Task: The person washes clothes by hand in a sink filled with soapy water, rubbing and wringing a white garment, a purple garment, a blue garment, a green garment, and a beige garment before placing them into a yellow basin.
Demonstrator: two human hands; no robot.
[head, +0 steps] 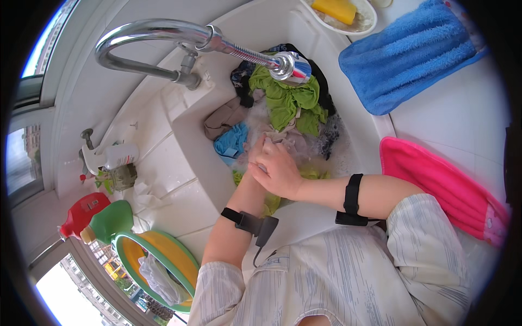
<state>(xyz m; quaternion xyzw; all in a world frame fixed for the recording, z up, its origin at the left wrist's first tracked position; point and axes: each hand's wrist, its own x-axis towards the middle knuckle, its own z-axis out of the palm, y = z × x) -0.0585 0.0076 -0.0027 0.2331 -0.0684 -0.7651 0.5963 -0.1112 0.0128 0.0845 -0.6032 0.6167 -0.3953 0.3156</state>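
Note:
My left hand (257, 150) and my right hand (279, 168) are pressed together low over a white laundry sink (195, 146). The right hand's fingers lap over the left hand, and a small pale bit shows between them. Just beyond the fingers lies a wet pale pinkish cloth (294, 140) in suds; whether the hands grip it is hidden. Around it in the sink are bright green fabric (281, 98), a blue cloth (231, 140), a taupe cloth (226, 116) and dark garments (324, 87). Yellow-green fabric (271, 203) shows beneath the forearms.
A chrome faucet (155, 30) arches over the sink. Blue (403, 61) and pink (432, 179) towels lie at right, beside a white soap dish (369, 24). At left stand a spray bottle (118, 157), red (87, 212) and green (114, 220) jugs and a tilted green-rimmed basin (185, 248).

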